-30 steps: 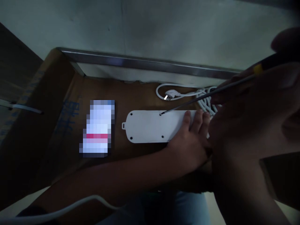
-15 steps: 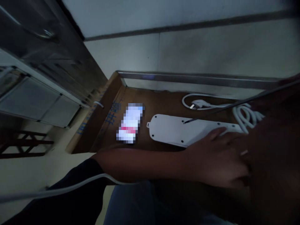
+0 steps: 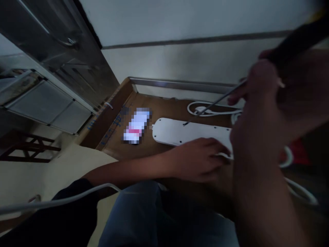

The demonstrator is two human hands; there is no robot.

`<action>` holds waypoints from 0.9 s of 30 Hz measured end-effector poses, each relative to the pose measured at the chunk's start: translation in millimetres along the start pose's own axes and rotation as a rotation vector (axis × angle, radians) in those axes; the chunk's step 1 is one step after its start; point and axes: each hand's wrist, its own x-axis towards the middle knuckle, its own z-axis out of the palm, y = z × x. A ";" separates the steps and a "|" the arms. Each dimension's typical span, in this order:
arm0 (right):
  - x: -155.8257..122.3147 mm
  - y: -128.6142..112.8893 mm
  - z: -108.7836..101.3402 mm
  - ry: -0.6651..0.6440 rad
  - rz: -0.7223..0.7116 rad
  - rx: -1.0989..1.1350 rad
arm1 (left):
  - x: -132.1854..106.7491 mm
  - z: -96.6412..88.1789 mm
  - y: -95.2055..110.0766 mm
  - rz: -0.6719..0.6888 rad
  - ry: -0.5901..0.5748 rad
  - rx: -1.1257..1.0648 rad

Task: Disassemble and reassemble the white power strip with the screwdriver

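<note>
Left fingers (image 3: 216,145) farther back than before, at near edge of power strip (image 3: 195,132)

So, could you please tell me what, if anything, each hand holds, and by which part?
The right hand holds the screwdriver by its dark handle. The left hand lies at the near edge of the strip; whether it grips cannot be told.

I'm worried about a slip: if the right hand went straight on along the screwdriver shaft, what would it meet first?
Likely the long white case: the screwdriver in the right hand aims at its flat face, though contact is hard to judge.
</note>
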 end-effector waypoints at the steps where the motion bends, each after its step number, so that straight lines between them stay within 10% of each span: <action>1: -1.9 -1.9 1.3 -0.044 -0.073 -0.069 | -14.1 -3.9 3.4 -0.047 0.084 -0.031; 9: 4.5 12.3 2.3 -0.174 -0.222 0.004 | -86.0 -9.3 20.4 -1.025 0.677 -0.434; 21: -12.7 14.0 9.5 -0.390 -0.023 -0.027 | -56.5 16.3 15.0 -1.169 0.789 -0.591; 27: -1.9 12.2 3.7 -0.305 -0.086 0.002 | -63.6 21.6 21.2 -1.008 0.617 -0.297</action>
